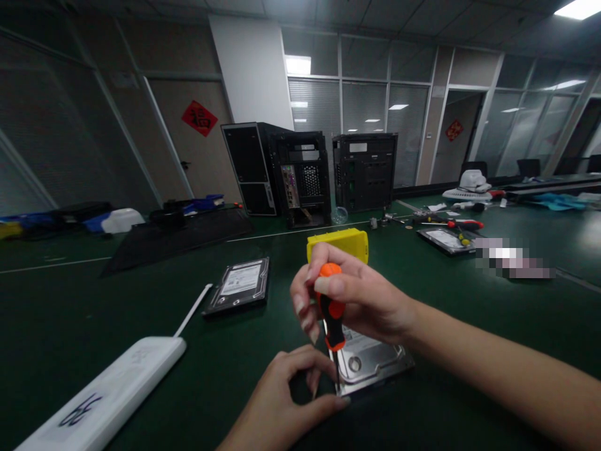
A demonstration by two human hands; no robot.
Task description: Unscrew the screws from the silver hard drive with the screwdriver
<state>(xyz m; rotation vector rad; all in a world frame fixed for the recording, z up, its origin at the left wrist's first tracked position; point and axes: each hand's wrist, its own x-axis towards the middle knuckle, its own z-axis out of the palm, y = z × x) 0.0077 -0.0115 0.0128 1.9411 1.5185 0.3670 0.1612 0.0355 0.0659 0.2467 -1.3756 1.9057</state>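
A silver hard drive (375, 362) lies on the green table in front of me, partly covered by my right hand (350, 291). That hand is closed around the orange and black handle of a screwdriver (334, 326), held nearly upright. Its thin shaft points down at the drive's near left corner. My left hand (295, 388) grips this same corner, thumb along the near edge and index finger at the left side, close to the screwdriver's tip. Whether a screw sits under the tip is too small to tell.
Another hard drive (241, 285) lies to the left, near a white power strip (113, 391). Behind my right hand stands a yellow bin (359, 241). Black computer cases (366, 172) stand farther back. On the right, a third drive (444, 240) lies by red-handled tools (464, 224).
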